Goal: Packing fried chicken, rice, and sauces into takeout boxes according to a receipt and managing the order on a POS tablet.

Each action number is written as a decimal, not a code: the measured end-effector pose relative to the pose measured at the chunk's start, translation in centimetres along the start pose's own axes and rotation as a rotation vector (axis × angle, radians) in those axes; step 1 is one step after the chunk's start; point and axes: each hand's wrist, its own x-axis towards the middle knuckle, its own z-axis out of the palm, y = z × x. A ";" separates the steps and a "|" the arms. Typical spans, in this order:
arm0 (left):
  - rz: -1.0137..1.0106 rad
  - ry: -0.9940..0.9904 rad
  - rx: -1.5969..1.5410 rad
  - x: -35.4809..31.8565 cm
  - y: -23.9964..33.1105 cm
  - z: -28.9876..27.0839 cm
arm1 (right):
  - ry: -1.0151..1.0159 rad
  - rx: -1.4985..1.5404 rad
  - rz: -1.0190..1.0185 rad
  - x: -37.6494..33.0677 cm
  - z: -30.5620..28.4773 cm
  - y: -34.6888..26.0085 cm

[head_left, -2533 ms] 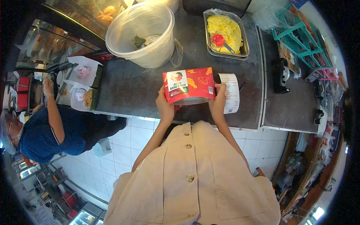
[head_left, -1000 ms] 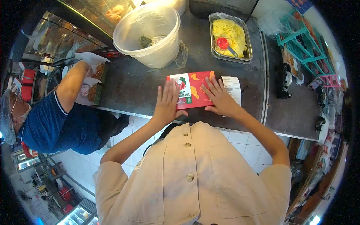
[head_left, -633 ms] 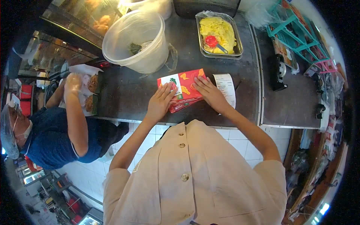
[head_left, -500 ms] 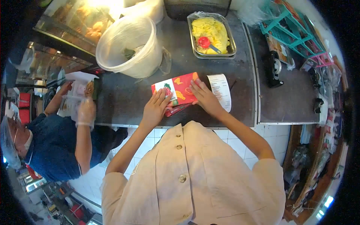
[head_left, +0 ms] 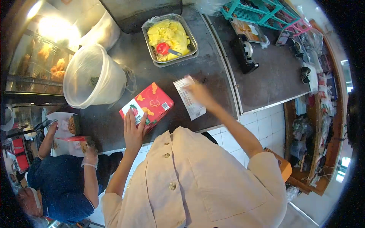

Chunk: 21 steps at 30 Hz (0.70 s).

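Note:
A red cardboard food box (head_left: 161, 100) with yellow pictures and a white panel lies near the counter's front edge. My left hand (head_left: 135, 129) rests on its near left corner, fingers stretched out flat over the white panel. To the right of the box, a printed white paper slip (head_left: 195, 109) lies slanted on the counter. My right hand (head_left: 199, 93), smeared by motion, is over the slip's upper end and apart from the box. Its fingers are too blurred to show whether they grip the paper.
A white plastic bucket (head_left: 114, 85) stands left of the box. Behind is a metal tray (head_left: 194, 49) of yellow spread with a red scoop (head_left: 162, 48). On the right are a black tape dispenser (head_left: 243, 57) and teal baskets (head_left: 254, 17). A gloved co-worker (head_left: 62, 182) handles food at left.
My right hand has left the box and moved to the paper slip. My left hand stays on the box. The view has swung, shifting the counter's things leftward and tilting the box.

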 end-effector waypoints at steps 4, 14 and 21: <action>-0.081 0.083 -0.026 0.7 1.5 0.2 | 0.740 -0.283 0.220 0.1 -15.4 11.3; -0.338 0.181 -0.217 2.5 6.4 1.0 | 0.477 0.410 1.121 2.0 -22.9 21.8; -0.346 0.171 -0.170 2.6 6.5 1.1 | 0.693 0.654 0.565 -5.4 -19.8 25.2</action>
